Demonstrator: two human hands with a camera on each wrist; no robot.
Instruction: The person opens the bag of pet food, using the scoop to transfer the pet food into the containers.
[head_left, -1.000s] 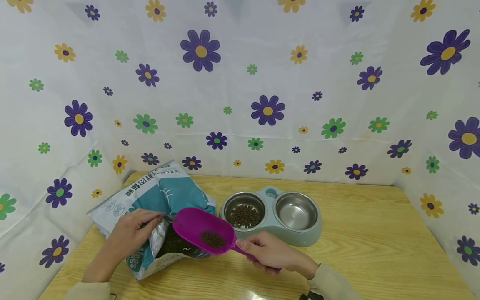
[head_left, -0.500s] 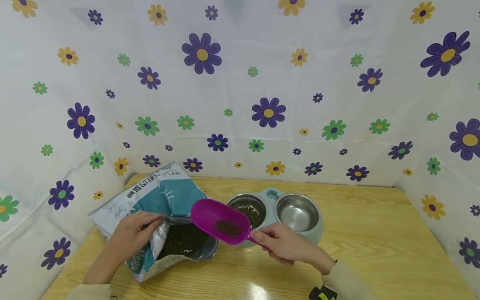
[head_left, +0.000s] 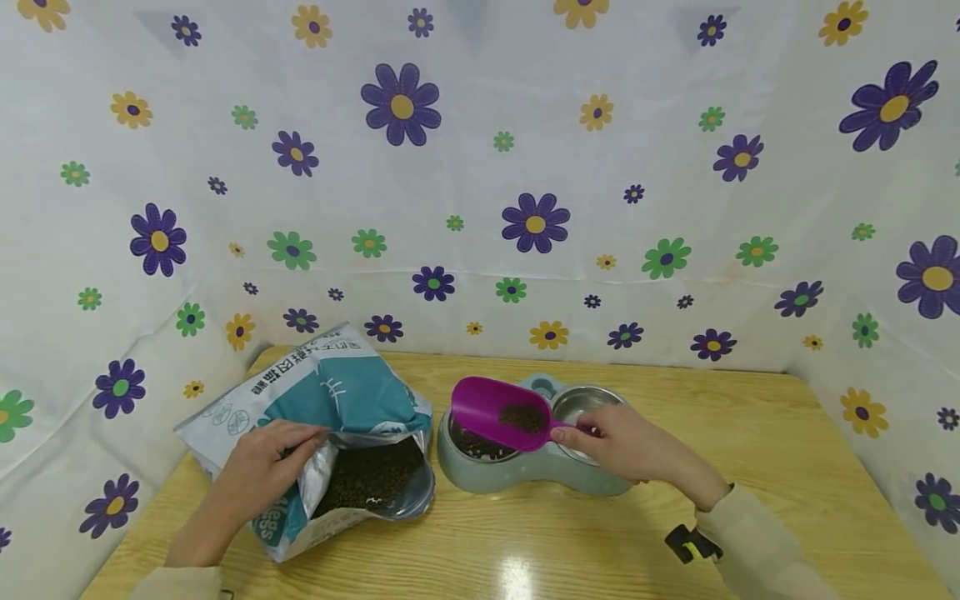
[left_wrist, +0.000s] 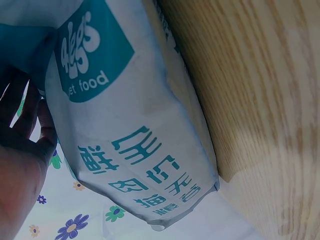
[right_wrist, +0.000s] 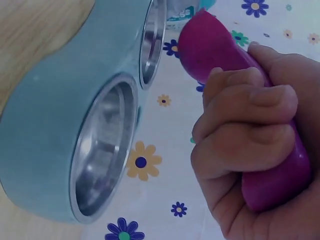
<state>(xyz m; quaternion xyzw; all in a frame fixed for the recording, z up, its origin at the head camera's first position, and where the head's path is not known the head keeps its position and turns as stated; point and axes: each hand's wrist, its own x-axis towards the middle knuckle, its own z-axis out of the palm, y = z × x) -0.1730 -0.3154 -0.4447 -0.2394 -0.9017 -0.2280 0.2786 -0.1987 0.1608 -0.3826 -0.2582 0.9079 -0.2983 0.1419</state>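
Note:
In the head view my right hand (head_left: 630, 442) grips the handle of a magenta scoop (head_left: 480, 410), with a small heap of brown kibble (head_left: 525, 418) in it. The scoop is over the left bowl (head_left: 480, 446) of a pale blue double feeder (head_left: 495, 477), and kibble shows in that bowl. Below my right hand lies the right steel bowl (head_left: 585, 398), partly covered. My left hand (head_left: 258, 467) pinches the opened top edge of a white and teal pet food bag (head_left: 360, 387). Kibble fills the bag's mouth. The right wrist view shows fingers curled round the scoop handle (right_wrist: 280, 185).
A wooden table (head_left: 735, 467) carries the bag and the feeder. Behind and at both sides hangs a white cloth (head_left: 465, 183) printed with flowers. A dark band with a yellow mark (head_left: 692, 544) is at the right sleeve.
My right hand has carried the scoop right and away from me, from over the bag's mouth to over the left bowl. My left hand has stayed on the bag.

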